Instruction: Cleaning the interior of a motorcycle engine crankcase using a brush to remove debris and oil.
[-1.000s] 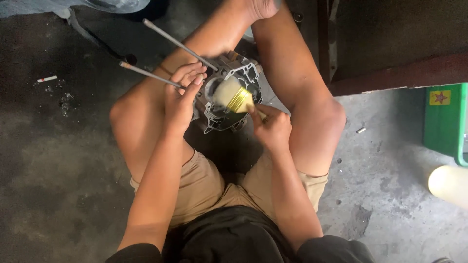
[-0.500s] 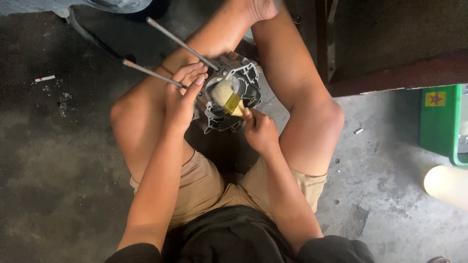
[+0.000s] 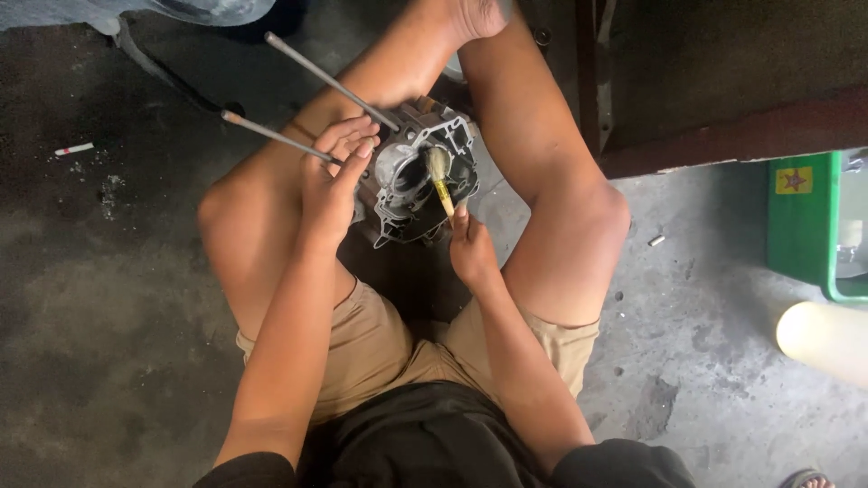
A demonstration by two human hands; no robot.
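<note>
The grey metal engine casing (image 3: 423, 172) sits between the person's bent knees on the concrete floor (image 3: 81, 298), two long studs (image 3: 298, 104) jutting from it toward ten o'clock. The paintbrush (image 3: 440, 179) has turned since half a second ago: then its bristles lay flat and broad across the bore, now it stands on end, its tip poked into the opening. That suggests the brushing has moved from the face into the recess. The right hand (image 3: 470, 253), at five o'clock of the casing, pinches the yellow handle; the left hand (image 3: 333, 181), at nine o'clock, grips the casing's edge. A green crate (image 3: 805, 226) stands far off at three o'clock.
</note>
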